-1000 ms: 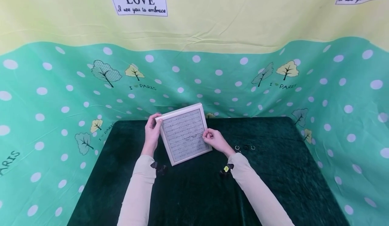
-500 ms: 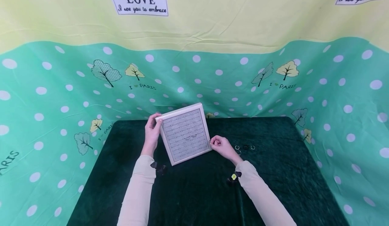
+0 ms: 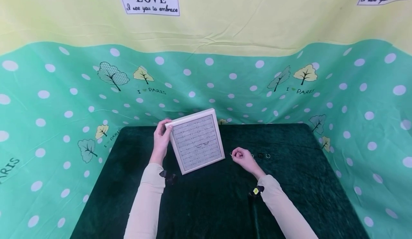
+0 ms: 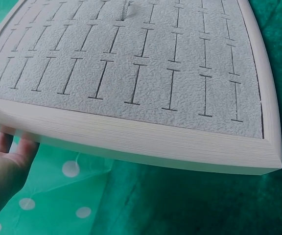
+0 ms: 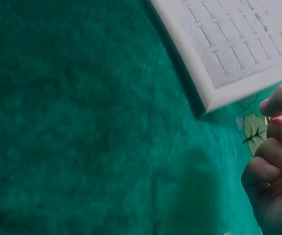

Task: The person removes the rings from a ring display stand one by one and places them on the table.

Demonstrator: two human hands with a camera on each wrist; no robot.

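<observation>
My left hand (image 3: 161, 137) grips the upper left corner of a ring display tray (image 3: 219, 133), which is tilted up off the dark green cloth. The tray has a pale wooden frame and a grey padded face with rows of slots. Two rings (image 3: 206, 143) sit side by side in slots a little below its middle. Right of the tray, my right hand (image 3: 246, 159) has curled fingers and pinches a small ring (image 3: 231, 154) at its fingertips. In the right wrist view a gold glint of this ring (image 5: 267, 119) shows between thumb and forefinger.
Loose rings lie on the cloth just right of my right hand: a dark ring (image 3: 260, 155), a light ring (image 3: 268, 156), and another ring partly hidden by the hand. The table (image 3: 206, 203) backs onto a green spotted curtain (image 3: 186, 85).
My right hand has moved right and slightly down, away from the tray's right edge toward the loose rings, with a ring at its fingertips. The left hand and the tray have stayed in place.
</observation>
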